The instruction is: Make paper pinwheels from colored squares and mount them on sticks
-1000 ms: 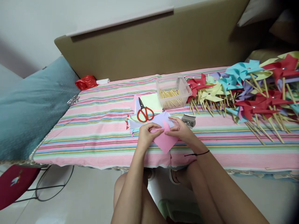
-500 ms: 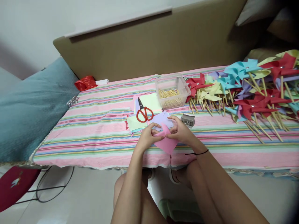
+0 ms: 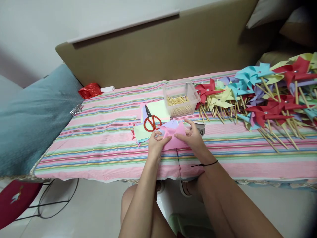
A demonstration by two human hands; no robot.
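Note:
Between my two hands is a pink sheet of paper (image 3: pixel 174 142), cut and partly folded, with one flap curling up at its middle. My left hand (image 3: pixel 156 142) pinches its left side, thumb on top. My right hand (image 3: pixel 193 135) grips the right side, thumb on the paper and index finger stretched out. Just beyond lies a lilac paper sheet (image 3: pixel 172 124), partly covered by the pink one. Scissors (image 3: pixel 151 120) with red handles rest on a stack of pale green paper (image 3: pixel 158 109). A small grey box (image 3: pixel 201 129) sits behind my right hand, partly hidden.
A clear plastic box (image 3: pixel 182 99) holds many short wooden sticks. Finished paper pinwheels (image 3: pixel 267 99) in several colours are piled at the right. A red plastic bag (image 3: pixel 90 90) lies far left on the striped cloth (image 3: pixel 86 142). A red stool (image 3: pixel 18 201) stands below left.
The pink paper has turned and moved slightly away from me, its lower corner no longer pointing at me. Both thumbs now press on its top, and my right hand covers more of the grey box.

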